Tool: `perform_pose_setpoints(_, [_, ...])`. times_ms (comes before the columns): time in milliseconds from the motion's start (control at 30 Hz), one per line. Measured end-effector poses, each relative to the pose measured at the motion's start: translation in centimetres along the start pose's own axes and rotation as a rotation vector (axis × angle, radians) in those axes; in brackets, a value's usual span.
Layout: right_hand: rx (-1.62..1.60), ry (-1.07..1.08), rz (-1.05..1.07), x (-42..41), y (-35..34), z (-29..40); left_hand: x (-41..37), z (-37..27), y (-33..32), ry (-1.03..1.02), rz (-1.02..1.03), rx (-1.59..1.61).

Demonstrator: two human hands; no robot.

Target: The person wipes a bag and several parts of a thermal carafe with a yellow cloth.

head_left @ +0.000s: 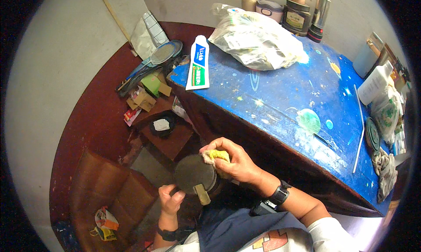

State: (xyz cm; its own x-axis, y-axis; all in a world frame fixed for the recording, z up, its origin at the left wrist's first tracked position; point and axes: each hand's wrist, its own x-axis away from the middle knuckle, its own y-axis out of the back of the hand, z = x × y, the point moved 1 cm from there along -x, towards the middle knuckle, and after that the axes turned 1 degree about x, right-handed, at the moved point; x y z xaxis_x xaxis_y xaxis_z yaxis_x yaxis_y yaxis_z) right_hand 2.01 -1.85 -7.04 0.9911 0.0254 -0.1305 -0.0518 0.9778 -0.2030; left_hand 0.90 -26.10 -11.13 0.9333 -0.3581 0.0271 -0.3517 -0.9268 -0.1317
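Observation:
A dark round lid or pan-like disc (194, 173) with a flat tan tab (202, 194) at its near edge is in front of my body, below the table's edge. My right hand (235, 160) pinches a folded yellow and white cloth (217, 156) against the disc's upper right rim. My left hand (171, 197) is at the disc's lower left edge, thumb and finger bent near it; its hold on the rim is partly hidden. A toothpaste tube (199, 64) lies at the left corner of the blue table (279, 97).
On the table are a clear plastic bag (258, 38), a white bottle (375, 84), a thin white stick (359, 133), a green round lid (372, 135) and a grey cloth (386, 176). Badminton rackets (162, 53), cardboard pieces (143, 99) and a brown sofa (102, 179) are to the left.

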Motion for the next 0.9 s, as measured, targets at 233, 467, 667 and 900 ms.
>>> perform_pose_setpoints(233, [0.3,0.052,-0.09,-0.8,0.0,0.0,-0.8,-1.1,0.4,-0.118,0.156,-0.194])
perform_pose_setpoints(467, [0.275,-0.385,-0.006,-2.8,1.6,-0.9,-1.6,-3.0,-0.1,-0.207,0.256,-0.293])
perform_pose_setpoints(667, [0.047,-0.287,-0.167,-1.8,2.5,-0.7,-1.6,-2.1,0.1,-0.319,0.047,-0.252])
perform_pose_setpoints(900, [0.947,0.395,-0.106,-0.8,-0.7,2.1,-1.0,-0.3,0.4,-0.291,-0.09,-0.346])
